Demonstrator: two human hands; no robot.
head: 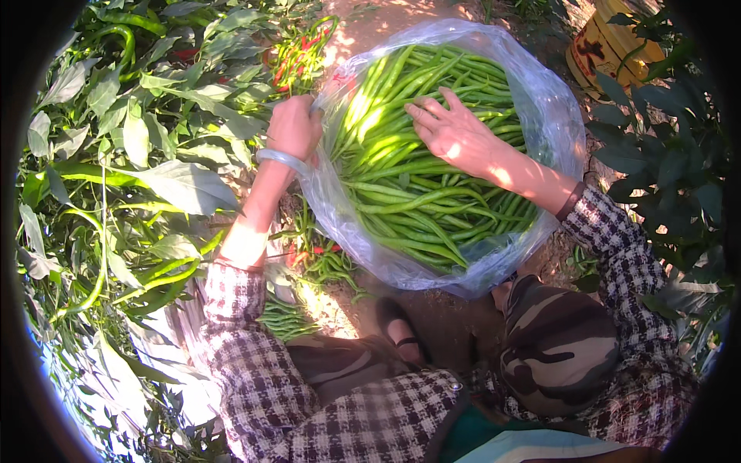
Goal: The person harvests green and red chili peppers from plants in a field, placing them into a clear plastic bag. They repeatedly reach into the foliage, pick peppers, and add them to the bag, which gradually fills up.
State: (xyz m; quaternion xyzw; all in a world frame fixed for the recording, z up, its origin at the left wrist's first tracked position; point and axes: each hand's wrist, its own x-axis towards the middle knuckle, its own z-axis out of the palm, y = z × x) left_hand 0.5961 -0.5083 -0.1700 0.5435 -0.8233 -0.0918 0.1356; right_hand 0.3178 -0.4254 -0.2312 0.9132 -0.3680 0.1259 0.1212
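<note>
A large clear plastic bag (553, 116) stands wide-mouthed in front of me, filled with long green chili peppers (417, 202). My left hand (294, 128), with a pale bangle at the wrist, is closed around the bag's rim on the left side. Over the upper middle of the peppers lies my right hand (454, 136), palm down. Its fingers are spread and slightly bent, touching the top layer. No pepper is plainly gripped there, though the palm side is hidden.
Pepper plants (173, 116) crowd the left side, with darker foliage (666, 156) on the right. A pile of red and green peppers (298, 58) lies beyond my left hand; another pile (324, 260) sits nearer my knees. A yellow bucket (613, 49) stands at the upper right.
</note>
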